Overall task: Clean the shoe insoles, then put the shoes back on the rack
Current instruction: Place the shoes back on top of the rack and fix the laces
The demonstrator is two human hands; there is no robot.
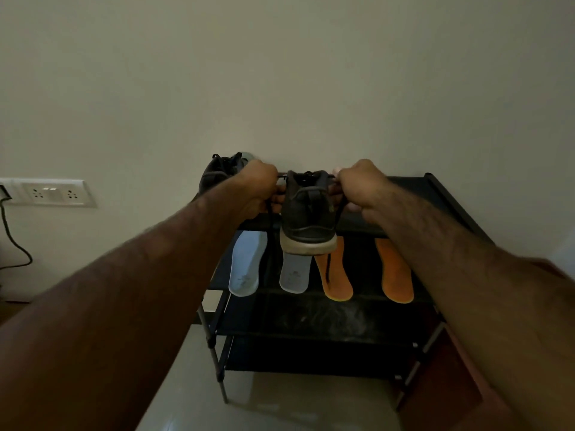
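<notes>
Behind everything is a plain wall [280,73], and the room is dim. Against it stands a black shoe rack [435,194]. Both hands hold one dark shoe [308,219] over the near edge of the top shelf, heel toward us. The left hand [258,191] grips the left side of the shoe's opening, fingers curled tight. The right hand [361,188] grips the right side the same way.

Another dark shoe [217,172] sits at the far left of the top shelf. On the shelf below lie two grey insoles [247,265] and two orange insoles [393,269], side by side.

The insoles are all out, so I think this shoe still needs its insole back. One hand must let go and pick the matching insole, while the other keeps the shoe steady.
</notes>
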